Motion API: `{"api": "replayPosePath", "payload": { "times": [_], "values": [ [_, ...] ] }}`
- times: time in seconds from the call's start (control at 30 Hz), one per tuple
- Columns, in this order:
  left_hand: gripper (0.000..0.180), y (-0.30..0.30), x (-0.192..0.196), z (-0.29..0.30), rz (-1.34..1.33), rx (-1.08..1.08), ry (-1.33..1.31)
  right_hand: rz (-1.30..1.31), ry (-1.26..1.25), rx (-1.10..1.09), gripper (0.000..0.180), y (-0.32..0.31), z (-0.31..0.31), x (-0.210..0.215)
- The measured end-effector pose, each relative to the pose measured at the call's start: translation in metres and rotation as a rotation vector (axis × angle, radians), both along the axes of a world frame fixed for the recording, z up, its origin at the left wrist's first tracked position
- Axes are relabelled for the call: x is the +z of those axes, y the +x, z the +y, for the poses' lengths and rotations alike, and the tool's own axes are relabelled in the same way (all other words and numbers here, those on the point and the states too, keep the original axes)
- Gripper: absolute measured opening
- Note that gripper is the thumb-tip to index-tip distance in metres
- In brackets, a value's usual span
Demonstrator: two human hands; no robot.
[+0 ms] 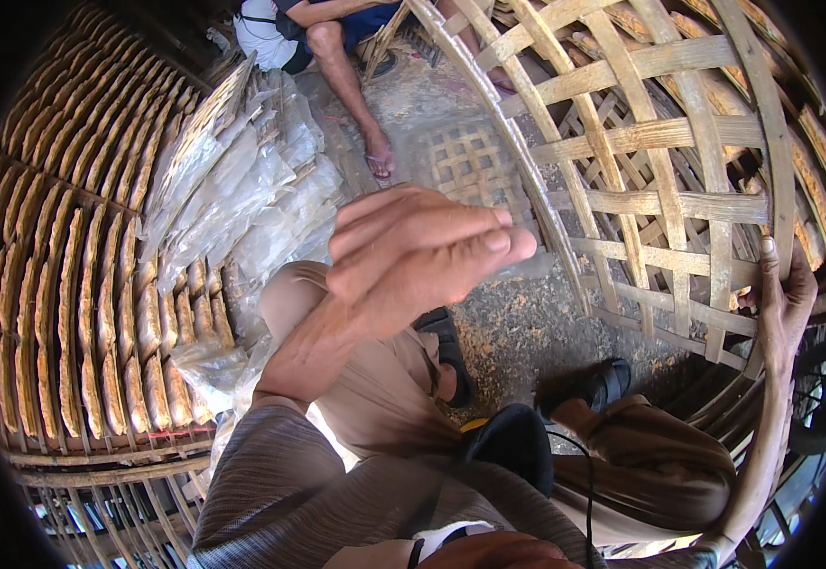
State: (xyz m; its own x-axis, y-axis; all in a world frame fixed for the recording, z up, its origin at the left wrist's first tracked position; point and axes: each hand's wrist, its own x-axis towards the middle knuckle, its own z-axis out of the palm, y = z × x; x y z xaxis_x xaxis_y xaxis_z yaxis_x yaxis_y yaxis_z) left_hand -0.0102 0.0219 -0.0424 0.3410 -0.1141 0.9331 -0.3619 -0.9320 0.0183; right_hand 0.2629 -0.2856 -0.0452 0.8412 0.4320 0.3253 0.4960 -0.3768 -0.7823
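Over at the upper right of the frame is a woven rack (645,202), its edge clasped in the right hand (785,292). Mid-frame, the left hand (403,254) hovers, fingers bunched narrow, plastic sheets (237,194) to its upper left.

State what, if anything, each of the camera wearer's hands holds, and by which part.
The right hand holds the woven bamboo rack by its right edge, toward the near end. Nothing shows in the left hand; palm hidden.
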Motion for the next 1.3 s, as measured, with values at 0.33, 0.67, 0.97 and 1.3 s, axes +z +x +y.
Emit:
{"api": "replayPosePath", "payload": {
  "times": [0.33,0.67,0.97,1.3],
  "values": [
    [0.038,-0.004,0.011,-0.015,-0.025,-0.034,0.204,-0.030,-0.133,0.128,0.032,0.025,-0.011,-0.013],
    [0.028,-0.006,0.004,-0.032,0.244,-0.205,-0.034,-0.217,-0.492,0.205,0.034,0.069,-0.066,-0.066],
    [0.038,-0.010,-0.083,-0.080,0.418,-1.878,-1.896,-0.169,-0.785,0.407,0.035,0.107,-0.070,-0.170],
    [0.031,0.036,-0.095,-0.132,0.709,-2.148,-1.876,0.155,0.113,0.768,0.022,-0.141,0.031,0.044]
  ]
}}
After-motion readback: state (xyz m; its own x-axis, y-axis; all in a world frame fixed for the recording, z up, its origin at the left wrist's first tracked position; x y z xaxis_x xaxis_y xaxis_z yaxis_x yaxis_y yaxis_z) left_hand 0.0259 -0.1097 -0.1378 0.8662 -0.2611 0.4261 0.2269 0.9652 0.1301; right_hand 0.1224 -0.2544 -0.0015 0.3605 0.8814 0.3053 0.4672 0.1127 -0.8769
